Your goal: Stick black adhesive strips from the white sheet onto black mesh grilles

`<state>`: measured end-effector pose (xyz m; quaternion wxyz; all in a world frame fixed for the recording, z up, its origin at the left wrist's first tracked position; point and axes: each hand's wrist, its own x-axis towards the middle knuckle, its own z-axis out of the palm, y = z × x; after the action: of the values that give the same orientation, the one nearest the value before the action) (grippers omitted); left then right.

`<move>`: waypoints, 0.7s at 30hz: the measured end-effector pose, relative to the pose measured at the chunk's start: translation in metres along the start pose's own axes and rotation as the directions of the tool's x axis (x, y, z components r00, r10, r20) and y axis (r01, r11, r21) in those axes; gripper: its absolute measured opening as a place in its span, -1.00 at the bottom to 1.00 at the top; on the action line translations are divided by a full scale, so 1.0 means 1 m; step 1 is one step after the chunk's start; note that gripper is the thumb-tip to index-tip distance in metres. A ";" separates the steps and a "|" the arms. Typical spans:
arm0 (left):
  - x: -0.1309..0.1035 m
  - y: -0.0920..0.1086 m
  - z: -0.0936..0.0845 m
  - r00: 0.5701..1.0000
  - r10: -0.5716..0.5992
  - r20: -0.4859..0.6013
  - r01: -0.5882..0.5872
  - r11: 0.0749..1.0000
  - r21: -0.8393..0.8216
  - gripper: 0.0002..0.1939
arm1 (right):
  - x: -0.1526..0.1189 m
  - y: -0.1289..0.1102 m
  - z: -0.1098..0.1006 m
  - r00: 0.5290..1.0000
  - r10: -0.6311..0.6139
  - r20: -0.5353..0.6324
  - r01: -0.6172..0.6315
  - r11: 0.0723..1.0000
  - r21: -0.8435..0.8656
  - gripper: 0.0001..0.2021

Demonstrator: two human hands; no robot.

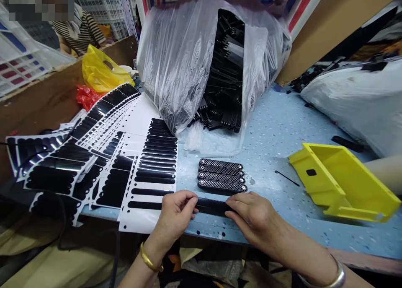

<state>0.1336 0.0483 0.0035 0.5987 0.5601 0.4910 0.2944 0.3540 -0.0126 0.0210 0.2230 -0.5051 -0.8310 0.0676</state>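
My left hand [179, 210] pinches the left end of a long, flat black piece [212, 206] at the near part of the blue table. At its right end, the fingers of my right hand [251, 212] are closed on the same piece. My fingers hide both ends, so its exact kind is unclear. Just beyond it, several black folding-comb handles [221, 175] with a crosshatched face and rivets lie side by side. Beside my left hand is a white sheet [138, 226] of black strip stickers [157, 180].
A clear plastic bag [179, 57] full of black combs [224, 86] stands at the back. More sticker sheets [59, 170] fan out leftward. A yellow bin [345, 187] sits right, near a thin black stick [287, 178]. Another person [83, 30] is at the back left.
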 end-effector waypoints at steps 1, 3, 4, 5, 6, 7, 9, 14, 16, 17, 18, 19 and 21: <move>0.001 0.000 0.001 1.000 -0.015 -0.015 0.014 1.000 -0.011 -0.73 | -0.001 0.001 0.001 1.000 0.005 0.001 -0.005 1.000 0.015 -0.83; 0.002 -0.001 0.003 0.998 -0.042 -0.041 0.040 0.999 -0.033 -0.74 | -0.002 0.003 0.001 1.000 0.021 0.003 -0.022 0.998 0.052 -0.83; 0.003 -0.001 0.004 0.998 -0.047 -0.051 0.045 0.998 -0.040 -0.74 | -0.002 0.004 0.001 0.999 0.036 0.010 -0.037 0.997 0.072 -0.84; 0.003 -0.002 0.005 0.997 -0.045 -0.059 0.042 0.998 -0.044 -0.75 | -0.003 0.004 0.001 0.998 0.050 0.023 -0.052 0.994 0.093 -0.84; 0.003 -0.002 0.005 0.997 -0.040 -0.065 0.037 0.998 -0.045 -0.75 | -0.003 0.005 0.000 0.997 0.065 0.039 -0.069 0.991 0.113 -0.84; 0.003 -0.003 0.006 0.997 -0.035 -0.070 0.032 0.999 -0.044 -0.75 | -0.003 0.005 -0.001 0.995 0.081 0.054 -0.087 0.987 0.134 -0.85; 0.003 -0.005 0.006 0.997 -0.028 -0.078 0.025 0.999 -0.043 -0.75 | -0.002 0.005 -0.002 0.992 0.105 0.070 -0.116 0.976 0.184 -0.86; 0.003 -0.005 0.005 0.996 -0.031 -0.087 0.027 0.999 -0.044 -0.74 | -0.003 0.008 -0.001 0.990 0.142 -0.007 -0.134 0.952 0.274 -0.84; 0.003 -0.004 0.005 0.995 -0.038 -0.096 0.033 0.998 -0.053 -0.73 | -0.004 0.010 0.002 0.990 0.136 -0.039 -0.119 0.949 0.293 -0.83; 0.003 -0.003 0.005 0.994 -0.041 -0.099 0.035 0.998 -0.060 -0.73 | -0.005 0.010 0.003 0.990 0.134 -0.052 -0.112 0.946 0.305 -0.82; 0.003 -0.002 0.005 0.994 -0.043 -0.101 0.037 0.997 -0.068 -0.73 | -0.007 0.011 0.004 0.989 0.134 -0.065 -0.107 0.943 0.314 -0.81; 0.003 -0.002 0.005 0.994 -0.045 -0.103 0.038 0.997 -0.074 -0.73 | -0.008 0.011 0.006 0.988 0.134 -0.077 -0.103 0.942 0.320 -0.80; 0.003 0.000 0.005 0.993 -0.046 -0.105 0.038 0.996 -0.082 -0.74 | -0.010 0.011 0.008 0.986 0.136 -0.095 -0.099 0.942 0.321 -0.77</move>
<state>0.1390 0.0487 0.0022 0.5994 0.5088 0.5219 0.3307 0.3634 -0.0152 0.0070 0.3441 -0.5148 -0.7636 0.1832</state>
